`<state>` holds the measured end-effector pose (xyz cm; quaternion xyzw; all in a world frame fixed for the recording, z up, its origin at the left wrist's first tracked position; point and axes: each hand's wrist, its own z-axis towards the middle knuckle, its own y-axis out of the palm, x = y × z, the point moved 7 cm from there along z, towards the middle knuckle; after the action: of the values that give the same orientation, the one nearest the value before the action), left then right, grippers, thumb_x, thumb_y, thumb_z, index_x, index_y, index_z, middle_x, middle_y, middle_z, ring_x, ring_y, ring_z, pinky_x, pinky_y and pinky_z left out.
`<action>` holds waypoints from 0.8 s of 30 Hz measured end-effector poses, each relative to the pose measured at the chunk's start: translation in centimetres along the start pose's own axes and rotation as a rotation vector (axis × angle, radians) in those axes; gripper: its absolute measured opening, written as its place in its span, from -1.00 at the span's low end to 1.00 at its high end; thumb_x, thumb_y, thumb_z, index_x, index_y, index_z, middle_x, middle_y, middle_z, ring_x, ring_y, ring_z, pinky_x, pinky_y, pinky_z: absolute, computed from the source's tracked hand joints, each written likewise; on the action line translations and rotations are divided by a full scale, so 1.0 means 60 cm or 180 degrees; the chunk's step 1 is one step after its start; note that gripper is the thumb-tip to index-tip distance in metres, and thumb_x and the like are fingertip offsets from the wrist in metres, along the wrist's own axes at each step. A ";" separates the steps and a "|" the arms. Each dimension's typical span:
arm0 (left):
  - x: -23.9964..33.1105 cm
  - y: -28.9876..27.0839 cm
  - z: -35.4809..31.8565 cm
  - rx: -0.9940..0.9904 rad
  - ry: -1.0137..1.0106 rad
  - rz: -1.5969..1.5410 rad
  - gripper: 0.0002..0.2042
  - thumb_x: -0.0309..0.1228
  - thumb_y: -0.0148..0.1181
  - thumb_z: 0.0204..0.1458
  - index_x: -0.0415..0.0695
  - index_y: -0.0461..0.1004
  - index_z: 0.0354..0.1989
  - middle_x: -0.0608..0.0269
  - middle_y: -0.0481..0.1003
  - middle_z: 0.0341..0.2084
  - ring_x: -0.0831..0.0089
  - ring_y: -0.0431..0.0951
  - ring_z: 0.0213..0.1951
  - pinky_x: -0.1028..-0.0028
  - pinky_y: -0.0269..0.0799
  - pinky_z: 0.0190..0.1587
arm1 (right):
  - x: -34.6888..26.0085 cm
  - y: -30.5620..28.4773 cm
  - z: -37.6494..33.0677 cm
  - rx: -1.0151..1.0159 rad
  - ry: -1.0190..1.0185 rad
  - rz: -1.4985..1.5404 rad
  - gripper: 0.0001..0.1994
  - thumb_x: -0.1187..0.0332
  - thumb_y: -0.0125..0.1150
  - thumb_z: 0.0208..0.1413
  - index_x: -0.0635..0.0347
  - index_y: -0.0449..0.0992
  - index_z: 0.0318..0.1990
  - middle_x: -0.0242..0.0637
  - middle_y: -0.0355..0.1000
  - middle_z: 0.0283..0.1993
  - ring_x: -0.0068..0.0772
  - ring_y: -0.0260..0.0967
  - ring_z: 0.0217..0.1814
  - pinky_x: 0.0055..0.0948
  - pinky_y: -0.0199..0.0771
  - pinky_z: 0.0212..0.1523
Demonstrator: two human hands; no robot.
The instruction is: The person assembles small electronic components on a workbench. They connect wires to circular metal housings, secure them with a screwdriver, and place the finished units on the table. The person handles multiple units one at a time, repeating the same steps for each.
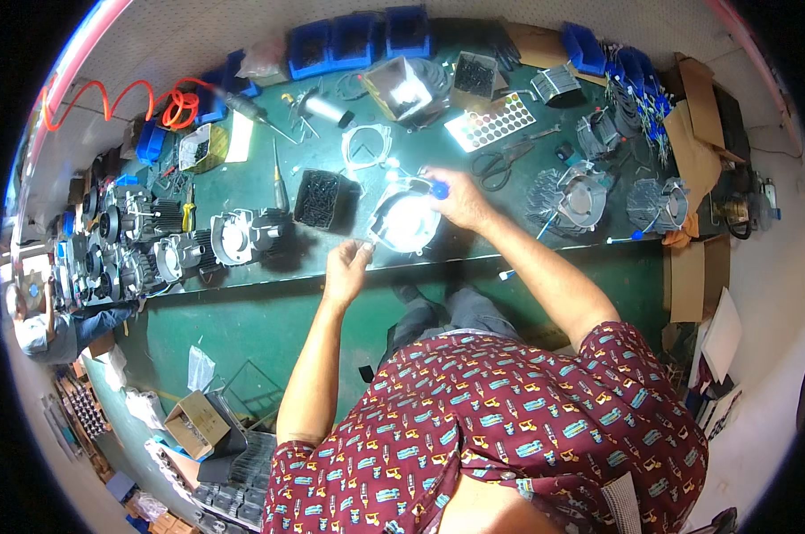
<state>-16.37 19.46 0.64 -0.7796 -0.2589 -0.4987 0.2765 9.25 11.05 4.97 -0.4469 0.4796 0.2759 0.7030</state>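
Left hand [347, 267] is pinching the lower-left edge of a metal housing [408, 222], right around mid-frame. Right hand [463, 199] curls at its upper right by a blue piece [439, 190], can't tell if it's gripping. Black bin [318, 199] just left, scissors [494, 167] upper right.
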 end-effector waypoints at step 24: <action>0.006 0.014 0.009 0.0067 0.0245 0.0325 -0.75 -0.36 0.29 0.18 -0.14 0.40 -0.50 0.41 0.35 -0.61 0.52 0.28 -0.56 0.45 0.18 -0.51 | 0.016 0.012 0.010 -0.0219 0.0255 0.0051 -0.64 0.47 0.40 -0.05 0.30 0.58 -0.04 0.18 0.47 0.16 -0.09 0.45 0.27 -0.34 0.44 0.19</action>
<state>-15.32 19.31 0.66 -0.7691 -0.2132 -0.5108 0.3195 9.27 11.86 3.92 -0.4776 0.5012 0.2797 0.6652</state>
